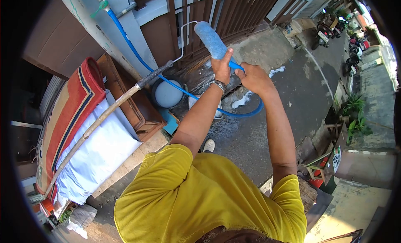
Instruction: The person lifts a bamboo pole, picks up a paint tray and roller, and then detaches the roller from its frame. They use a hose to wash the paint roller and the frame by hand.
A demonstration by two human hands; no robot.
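Observation:
My left hand (221, 70), with a bracelet at the wrist, grips the lower end of a fluffy blue paint roller (210, 40). Its thumb shows; the other fingers are mostly hidden behind the sleeve. From the roller's wire frame a long wooden pole (100, 119) slants down to the left. Right beside it, my right hand (255, 78) is closed around the end of a blue hose (246, 114), whose tip points at the roller. The hose loops under my forearms and back to a tap at the upper left. Whether water flows is not clear.
A dark bucket (168, 94) of cloudy water stands by the brown gate (234, 13). At left are a wooden cabinet (140, 111), a white bundle (98, 151) and a red rug (79, 113). Foam (242, 100) lies on wet pavement. Motorcycles (323, 34) stand farther off.

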